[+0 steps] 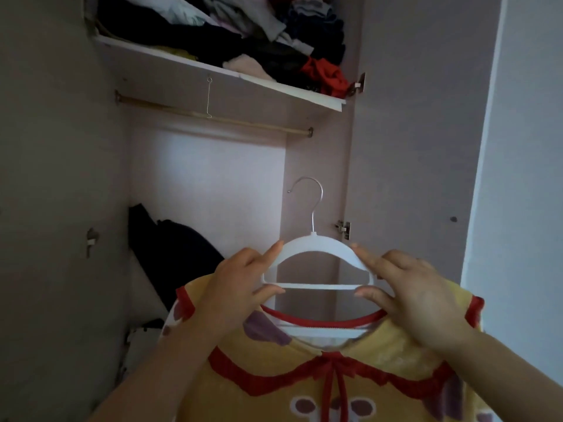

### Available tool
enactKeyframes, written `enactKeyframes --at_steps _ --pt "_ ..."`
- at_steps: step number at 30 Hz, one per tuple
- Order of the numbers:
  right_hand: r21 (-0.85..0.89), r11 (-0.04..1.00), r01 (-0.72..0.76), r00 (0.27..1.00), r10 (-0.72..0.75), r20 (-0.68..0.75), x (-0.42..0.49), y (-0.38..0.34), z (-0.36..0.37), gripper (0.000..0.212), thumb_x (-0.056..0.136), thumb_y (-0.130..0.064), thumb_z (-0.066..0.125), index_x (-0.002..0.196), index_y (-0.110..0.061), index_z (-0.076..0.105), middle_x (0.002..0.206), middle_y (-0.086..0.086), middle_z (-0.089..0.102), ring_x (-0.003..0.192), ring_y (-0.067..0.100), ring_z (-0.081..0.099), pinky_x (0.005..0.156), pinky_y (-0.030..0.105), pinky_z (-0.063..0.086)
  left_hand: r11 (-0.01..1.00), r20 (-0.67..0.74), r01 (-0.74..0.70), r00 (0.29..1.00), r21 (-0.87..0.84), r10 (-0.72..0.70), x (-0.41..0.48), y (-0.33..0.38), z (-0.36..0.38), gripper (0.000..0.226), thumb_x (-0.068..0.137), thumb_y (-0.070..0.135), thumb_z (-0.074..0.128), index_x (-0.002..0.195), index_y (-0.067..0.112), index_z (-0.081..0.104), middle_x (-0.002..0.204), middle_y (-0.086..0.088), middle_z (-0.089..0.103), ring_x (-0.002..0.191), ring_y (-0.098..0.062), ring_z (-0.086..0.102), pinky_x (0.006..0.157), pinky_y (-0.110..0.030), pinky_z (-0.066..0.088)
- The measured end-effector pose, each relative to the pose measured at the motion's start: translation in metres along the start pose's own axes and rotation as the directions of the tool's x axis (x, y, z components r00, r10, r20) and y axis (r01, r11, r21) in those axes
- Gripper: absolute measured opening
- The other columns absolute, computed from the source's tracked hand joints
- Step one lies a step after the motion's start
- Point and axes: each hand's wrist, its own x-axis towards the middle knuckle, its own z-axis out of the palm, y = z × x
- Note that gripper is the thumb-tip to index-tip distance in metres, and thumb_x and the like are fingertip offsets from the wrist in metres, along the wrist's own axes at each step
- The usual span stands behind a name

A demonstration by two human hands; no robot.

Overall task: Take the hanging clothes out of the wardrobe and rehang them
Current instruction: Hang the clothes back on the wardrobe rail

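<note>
White plastic hanger (307,248) stiff, light; left hand (240,281) and right hand (408,287) each pinch one shoulder; yellow top (380,360) soft, may slide off; safest hold near hook (315,193)

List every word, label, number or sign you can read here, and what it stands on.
None: no text is readable anywhere.
The yellow garment carries only purple-and-white shapes and red trim.
The white hanger shows no marking.
The clothes piled on the shelf show no legible print.
</note>
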Motion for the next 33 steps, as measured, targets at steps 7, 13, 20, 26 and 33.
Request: enactKeyframes --at_steps 7,13,20,26,33 --pt "-0.004 0.998 0.057 0.998 -0.057 -0.03 0.048 0.05 0.088 0.054 0.084 -0.046 0.051 0.131 -0.019 0.052 0.083 0.0 0.059 0.064 0.017 0.058 0.05 0.025 0.045 0.999 -0.035 -0.021 0.999 0.027 0.022 0.073 -0.066 0.043 0.077 0.085 0.036 0.062 0.139 0.031 0.008 0.095 0.005 0.042 0.087 -0.011 0.044 0.082 -0.026 0.044" --pt "-0.02 0.995 0.099 0.981 -0.1 -0.165 0.095 0.101 0.158 0.052 0.085 -0.046 0.045 0.125 -0.016 0.058 0.091 0.002 0.059 0.068 0.02 0.059 0.048 0.026 0.045 0.988 -0.101 -0.032 0.994 0.151 0.047 0.141 -0.113 0.083 0.074 0.083 0.033 0.066 0.14 0.03 0.019 0.103 -0.001 0.057 0.091 -0.016 0.048 0.081 -0.03 0.044" --pt "-0.048 0.993 0.111 0.962 -0.12 -0.246 0.156 0.14 0.221 0.046 0.086 -0.045 0.052 0.118 -0.015 0.064 0.091 0.002 0.061 0.072 0.023 0.062 0.05 0.03 0.049 0.969 -0.09 0.033 0.996 0.244 -0.011 0.207 -0.156 0.112 0.066 0.088 0.034 0.06 0.144 0.027 0.025 0.122 -0.004 0.056 0.107 -0.02 0.049 0.089 -0.03 0.042" --pt "-0.128 0.989 0.078 0.967 -0.107 -0.232 0.204 0.171 0.268 0.041 0.08 -0.042 0.065 0.114 -0.018 0.067 0.089 0.0 0.062 0.069 0.02 0.062 0.045 0.027 0.046 0.953 -0.048 0.099 0.995 0.288 -0.089 0.266 -0.198 0.148 0.065 0.095 0.037 0.046 0.148 0.033 0.008 0.14 0.007 0.041 0.121 -0.009 0.039 0.1 -0.021 0.034" --pt "-0.25 0.965 0.074 0.981 -0.116 -0.157 0.272 0.2 0.327 0.046 0.072 -0.041 0.07 0.112 -0.018 0.068 0.09 0.0 0.063 0.069 0.019 0.062 0.042 0.027 0.046 0.976 -0.119 0.116 0.988 0.186 -0.095 0.342 -0.271 0.196 0.065 0.095 0.033 0.049 0.148 0.031 0.012 0.138 0.006 0.043 0.119 -0.01 0.043 0.096 -0.021 0.037"
